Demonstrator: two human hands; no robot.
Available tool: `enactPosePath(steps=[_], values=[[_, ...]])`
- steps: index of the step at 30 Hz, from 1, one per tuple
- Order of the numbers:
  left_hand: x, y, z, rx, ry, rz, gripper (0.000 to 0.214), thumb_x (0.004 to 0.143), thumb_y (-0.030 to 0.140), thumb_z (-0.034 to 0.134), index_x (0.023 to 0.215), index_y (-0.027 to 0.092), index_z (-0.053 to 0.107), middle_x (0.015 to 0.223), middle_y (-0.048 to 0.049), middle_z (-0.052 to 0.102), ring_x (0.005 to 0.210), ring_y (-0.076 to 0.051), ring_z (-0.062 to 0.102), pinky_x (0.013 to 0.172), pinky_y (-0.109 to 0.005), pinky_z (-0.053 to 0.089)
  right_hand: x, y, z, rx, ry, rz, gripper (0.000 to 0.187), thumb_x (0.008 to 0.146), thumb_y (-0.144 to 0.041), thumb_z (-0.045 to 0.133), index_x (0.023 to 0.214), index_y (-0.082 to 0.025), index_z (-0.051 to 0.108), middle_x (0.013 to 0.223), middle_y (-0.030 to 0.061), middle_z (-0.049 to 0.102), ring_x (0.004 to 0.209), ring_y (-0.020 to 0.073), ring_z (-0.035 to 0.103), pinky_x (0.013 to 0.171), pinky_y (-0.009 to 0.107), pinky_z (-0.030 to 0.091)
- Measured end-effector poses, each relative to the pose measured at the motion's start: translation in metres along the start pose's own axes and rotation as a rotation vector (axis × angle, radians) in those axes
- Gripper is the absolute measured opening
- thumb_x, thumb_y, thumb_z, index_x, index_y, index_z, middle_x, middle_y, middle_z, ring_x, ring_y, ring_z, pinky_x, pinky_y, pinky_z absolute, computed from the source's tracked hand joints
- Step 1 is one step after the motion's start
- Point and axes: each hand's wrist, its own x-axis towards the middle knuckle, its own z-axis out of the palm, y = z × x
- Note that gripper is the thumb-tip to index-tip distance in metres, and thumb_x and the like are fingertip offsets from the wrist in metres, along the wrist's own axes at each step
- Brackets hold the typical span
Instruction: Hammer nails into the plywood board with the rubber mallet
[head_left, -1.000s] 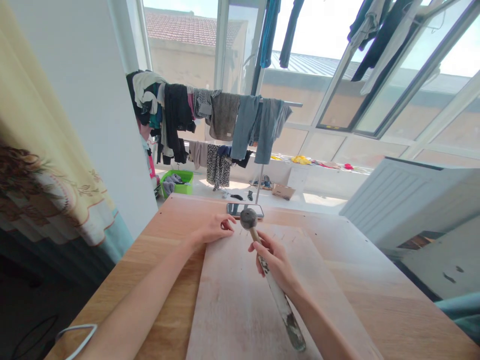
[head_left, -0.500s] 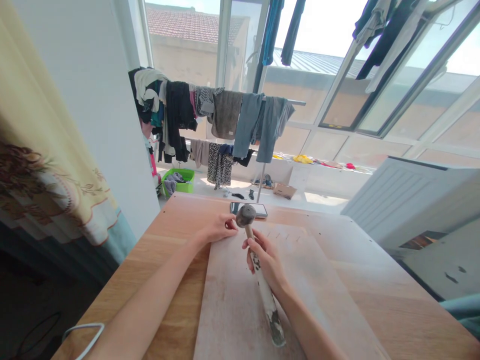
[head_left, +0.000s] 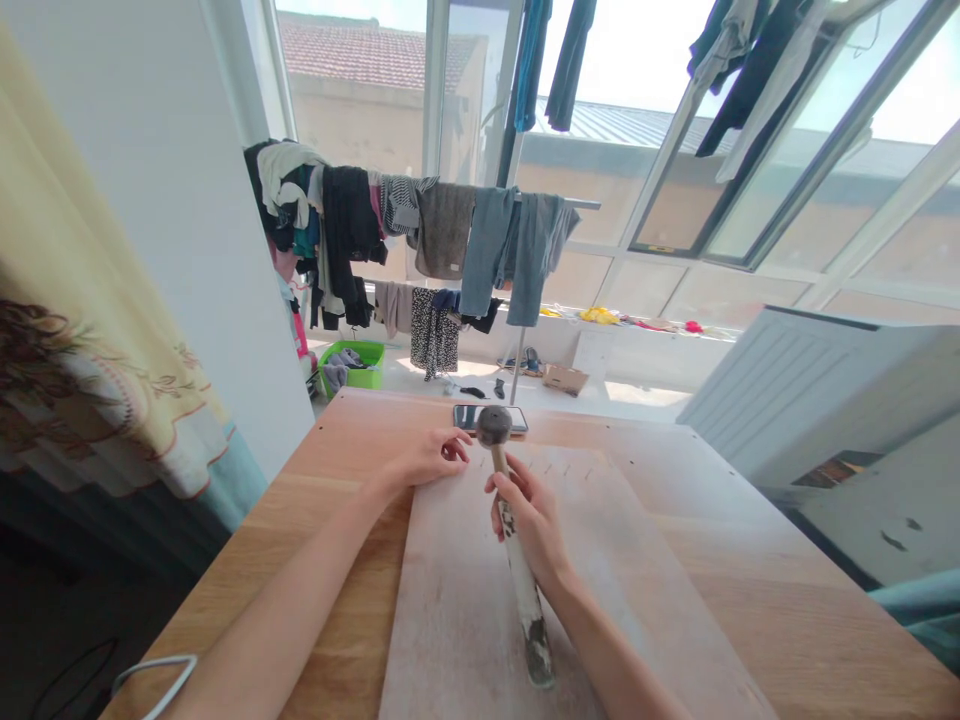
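Observation:
My right hand [head_left: 531,520] is wrapped round the worn, paint-chipped handle of a rubber mallet [head_left: 493,427], whose dark head points away from me over the far edge of a pale board [head_left: 465,600]. My left hand [head_left: 435,457] rests at the board's far left corner, fingers curled into a pinch; whatever is between the fingertips is too small to make out. Several thin nails [head_left: 567,469] stand in a row along the board's far side, right of the mallet head.
Under the board is a wooden table [head_left: 330,510]. A phone [head_left: 466,414] lies near its far edge, partly behind the mallet head. A white cable [head_left: 169,690] loops at the near left. Beyond stand a clothes rack [head_left: 585,204] and a green basket [head_left: 365,378].
The whole view has shifted slightly. The mallet's head has moved a little right relative to my left hand, and its handle end has swung left. My left hand stays at the board's corner.

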Motion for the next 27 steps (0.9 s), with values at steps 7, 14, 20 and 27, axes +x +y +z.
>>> enactPosePath(steps=[7,14,20,27], values=[[0.0,0.015,-0.01,0.072,0.004,-0.046,0.051,0.068,0.037,0.077,0.113,0.015,0.063,0.112,-0.0104,0.069,0.08,-0.017,0.064,0.072,-0.03,0.052,-0.03,-0.034,-0.056,-0.055,0.276,0.038,0.034,0.08,-0.047,0.073,0.098,-0.021,0.061,0.084,-0.0018,0.064,0.069,0.0102,0.055,0.056,0.017,0.046],[-0.005,0.06,0.003,0.326,0.287,0.103,0.018,0.088,0.03,0.057,0.097,0.018,0.065,0.093,-0.004,0.07,0.083,-0.018,0.066,0.08,-0.032,0.053,-0.076,0.001,-0.083,-0.145,0.286,0.357,0.058,0.069,-0.069,0.074,0.095,-0.02,0.056,0.054,-0.0095,0.051,0.039,0.0071,0.044,0.034,0.017,0.033],[-0.078,0.089,0.017,0.741,0.177,0.154,0.015,0.095,0.023,0.051,0.101,0.02,0.063,0.096,-0.0056,0.067,0.088,-0.021,0.066,0.084,-0.034,0.053,-0.085,0.009,-0.101,-0.364,0.208,0.275,0.059,0.072,-0.07,0.067,0.098,-0.018,0.062,0.056,-0.0025,0.064,0.04,0.0143,0.057,0.036,0.023,0.043],[-0.172,0.081,0.022,0.788,0.061,0.055,0.029,0.094,0.034,0.058,0.122,0.028,0.062,0.134,-0.0065,0.062,0.114,-0.026,0.064,0.098,-0.038,0.054,-0.139,0.028,-0.187,-1.282,0.261,-0.384,0.037,0.091,-0.045,0.055,0.123,-0.03,0.066,0.113,0.0036,0.076,0.105,0.0283,0.07,0.088,0.039,0.054]])
